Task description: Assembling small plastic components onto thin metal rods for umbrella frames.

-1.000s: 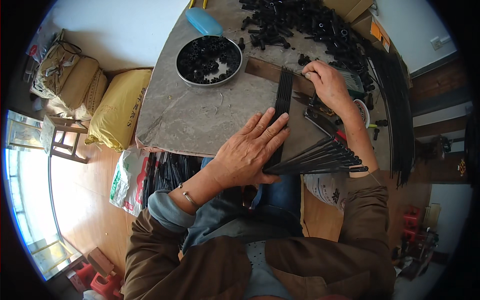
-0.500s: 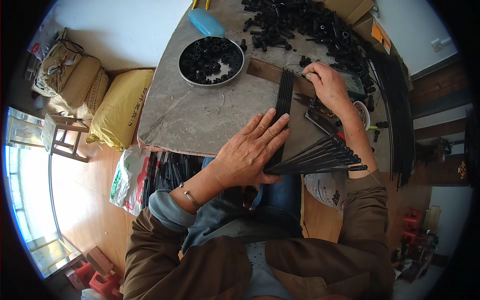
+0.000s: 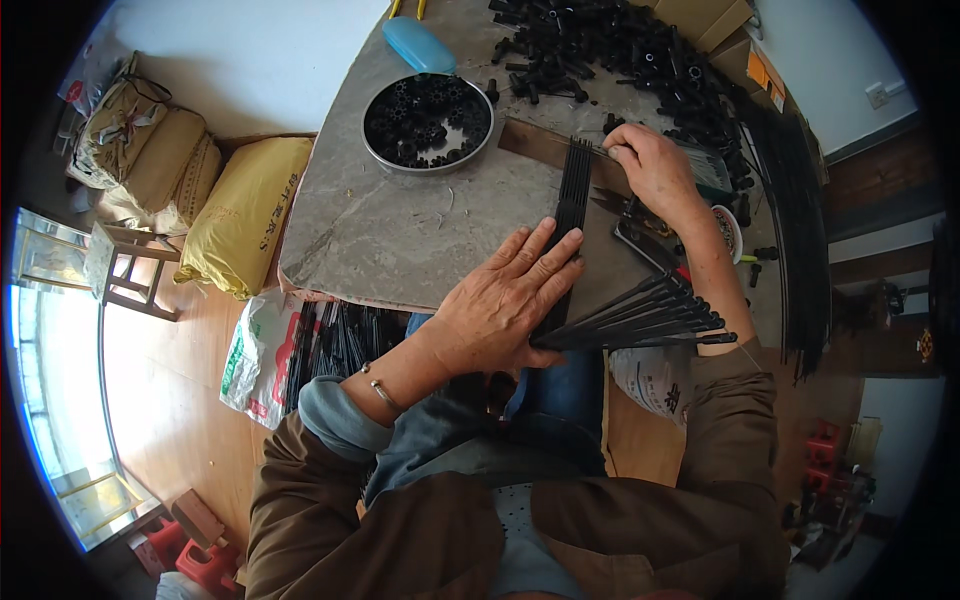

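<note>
A bundle of thin black rods (image 3: pixel 573 190), like umbrella ribs, lies across the grey table near its front edge. My left hand (image 3: pixel 510 290) rests flat on the bundle, fingers stretched out, with its thumb hidden. Below that hand the rods fan out to the right, past the table edge, ending in small black tips (image 3: pixel 705 310). By the far ends of the rods, my right hand (image 3: pixel 655 172) is closed in a pinch on a thin wire (image 3: pixel 603 150). A brown flat bar (image 3: pixel 535 143) lies under the far ends of the bundle.
A metal bowl (image 3: pixel 368 140) holds black notched rings. Behind it is a blue case (image 3: pixel 418 45). Black tubular parts (image 3: pixel 620 50) are heaped at the back; long black rods (image 3: pixel 790 230) lie along the right edge. Dark pliers-like tools (image 3: pixel 645 245) sit below my right hand.
The view has shifted slightly, so the table and bowl sit a little further right. My right hand stays pinched at the rods' far ends; my left hand has kept its place.
</note>
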### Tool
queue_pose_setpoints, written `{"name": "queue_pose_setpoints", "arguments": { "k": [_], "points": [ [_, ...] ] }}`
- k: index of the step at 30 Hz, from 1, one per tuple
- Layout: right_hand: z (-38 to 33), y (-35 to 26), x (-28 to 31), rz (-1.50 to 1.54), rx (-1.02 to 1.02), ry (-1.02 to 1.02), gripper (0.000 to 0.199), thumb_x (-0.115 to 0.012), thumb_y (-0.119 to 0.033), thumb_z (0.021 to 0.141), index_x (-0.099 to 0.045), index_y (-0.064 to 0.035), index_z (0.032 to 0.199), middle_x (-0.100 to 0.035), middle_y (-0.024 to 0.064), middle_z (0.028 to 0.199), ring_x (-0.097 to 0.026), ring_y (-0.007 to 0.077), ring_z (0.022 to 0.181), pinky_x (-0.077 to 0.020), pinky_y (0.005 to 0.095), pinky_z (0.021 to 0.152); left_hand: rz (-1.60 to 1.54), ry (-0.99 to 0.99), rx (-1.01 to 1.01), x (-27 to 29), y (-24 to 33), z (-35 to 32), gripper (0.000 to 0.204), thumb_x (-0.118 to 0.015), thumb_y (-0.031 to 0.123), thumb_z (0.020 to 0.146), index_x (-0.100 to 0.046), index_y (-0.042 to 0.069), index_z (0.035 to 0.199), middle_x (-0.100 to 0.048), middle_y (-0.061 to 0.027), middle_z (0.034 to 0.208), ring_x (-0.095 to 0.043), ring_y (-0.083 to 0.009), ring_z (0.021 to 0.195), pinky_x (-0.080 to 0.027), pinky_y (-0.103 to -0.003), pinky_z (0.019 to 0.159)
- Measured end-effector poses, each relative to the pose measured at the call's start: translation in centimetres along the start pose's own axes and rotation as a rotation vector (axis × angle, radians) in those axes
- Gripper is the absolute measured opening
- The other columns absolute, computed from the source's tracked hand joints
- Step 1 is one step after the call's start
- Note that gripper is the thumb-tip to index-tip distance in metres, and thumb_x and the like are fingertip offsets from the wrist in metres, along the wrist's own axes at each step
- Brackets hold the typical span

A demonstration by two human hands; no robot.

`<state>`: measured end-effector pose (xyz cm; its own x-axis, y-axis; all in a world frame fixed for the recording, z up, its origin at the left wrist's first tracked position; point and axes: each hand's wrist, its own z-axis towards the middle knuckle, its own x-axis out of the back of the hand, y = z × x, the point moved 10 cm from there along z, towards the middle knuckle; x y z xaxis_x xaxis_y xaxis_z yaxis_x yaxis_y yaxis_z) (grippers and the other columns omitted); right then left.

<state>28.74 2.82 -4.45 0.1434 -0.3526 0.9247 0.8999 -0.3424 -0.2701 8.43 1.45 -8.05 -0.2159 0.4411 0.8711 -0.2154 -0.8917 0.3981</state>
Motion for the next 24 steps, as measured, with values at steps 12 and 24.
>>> {"name": "queue_pose_setpoints", "arguments": {
  "k": [12,24],
  "points": [
    [1.2,-0.9,-0.4,-0.008,0.048,-0.073,0.011,-0.057,-0.013,0.087,-0.063,-0.0065,0.093,-0.066,0.0119,0.090,-0.063,0.0329,0.086,-0.0478,0.0423,0.076,-0.015,0.014,0.001,0.1,0.0,0.0,0.099,-0.077,0.053,0.064,-0.040,0.001,0.139,-0.026,-0.0182,0.153,-0.021,-0.0369,0.143,-0.022,-0.047,0.116],
    [1.5,-0.4,-0.8,0.150,0.102,-0.025,0.012,-0.060,-0.011,0.086,-0.064,-0.0029,0.094,-0.066,0.0130,0.085,-0.064,0.0287,0.080,-0.0496,0.0374,0.074,-0.020,0.024,0.004,0.0,-0.2,-0.1,0.098,-0.078,0.052,0.064,-0.039,0.002,0.138,-0.027,-0.0175,0.153,-0.021,-0.0364,0.143,-0.020,-0.046,0.117]
  ]
}}
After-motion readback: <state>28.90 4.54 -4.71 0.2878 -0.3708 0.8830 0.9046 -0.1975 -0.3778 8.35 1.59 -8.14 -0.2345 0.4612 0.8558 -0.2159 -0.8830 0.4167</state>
